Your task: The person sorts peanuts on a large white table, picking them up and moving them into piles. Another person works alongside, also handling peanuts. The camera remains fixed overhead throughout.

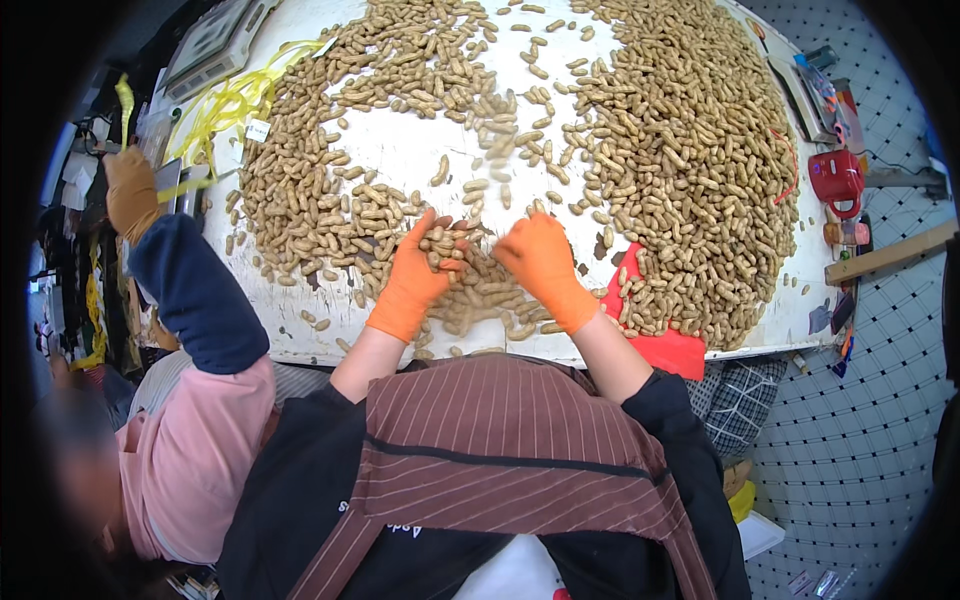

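My left hand (411,281), in an orange glove, cups a small cluster of unshelled peanuts (441,244) over the white table. To its right, my right hand (546,266) wears a matching glove, its fingers curled inward and partly blurred. Whether anything is between those fingers is hidden. Below and between my hands lie loose peanuts (480,289), some smeared by motion. More blurred peanuts (501,139) run down the middle of the table beyond my hands. A broad heap of peanuts (690,150) covers the right side, and a thinner spread (300,172) lies at the left.
Red sheet material (667,354) sticks out under the right heap at the front edge. Yellow ribbons (232,105) and a scale (217,49) are at the back left. A co-worker's gloved hand (131,191) holds a yellow strip at left. A red mug (836,180) stands far right.
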The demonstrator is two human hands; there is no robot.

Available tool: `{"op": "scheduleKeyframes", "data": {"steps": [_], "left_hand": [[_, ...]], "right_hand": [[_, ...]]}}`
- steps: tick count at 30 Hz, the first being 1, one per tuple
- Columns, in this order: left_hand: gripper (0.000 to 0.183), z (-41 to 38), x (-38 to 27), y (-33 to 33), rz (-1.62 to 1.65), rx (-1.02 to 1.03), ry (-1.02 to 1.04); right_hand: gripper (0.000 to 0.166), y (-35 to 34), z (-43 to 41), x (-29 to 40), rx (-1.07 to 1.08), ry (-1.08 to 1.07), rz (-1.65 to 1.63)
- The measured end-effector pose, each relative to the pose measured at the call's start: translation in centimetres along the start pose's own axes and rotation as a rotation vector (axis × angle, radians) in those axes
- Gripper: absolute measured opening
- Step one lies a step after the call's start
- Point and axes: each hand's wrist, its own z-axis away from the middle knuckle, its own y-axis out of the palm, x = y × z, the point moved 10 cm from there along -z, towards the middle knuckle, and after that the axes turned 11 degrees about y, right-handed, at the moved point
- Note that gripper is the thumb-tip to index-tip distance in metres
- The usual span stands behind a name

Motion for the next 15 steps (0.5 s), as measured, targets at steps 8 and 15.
{"op": "scheduleKeyframes", "data": {"steps": [8, 15], "left_hand": [[0.033, 0.8, -1.1, -0.4, 0.025, -0.043, 0.003], [0.033, 1.2, -1.5, -1.8, -0.054, -0.057, 0.049]], "right_hand": [[0.020, 5.4, 2.3, -0.7, 0.118, -0.026, 0.313], [0.016, 4.7, 3.1, -1.6, 0.045, 0.055, 0.152]]}}
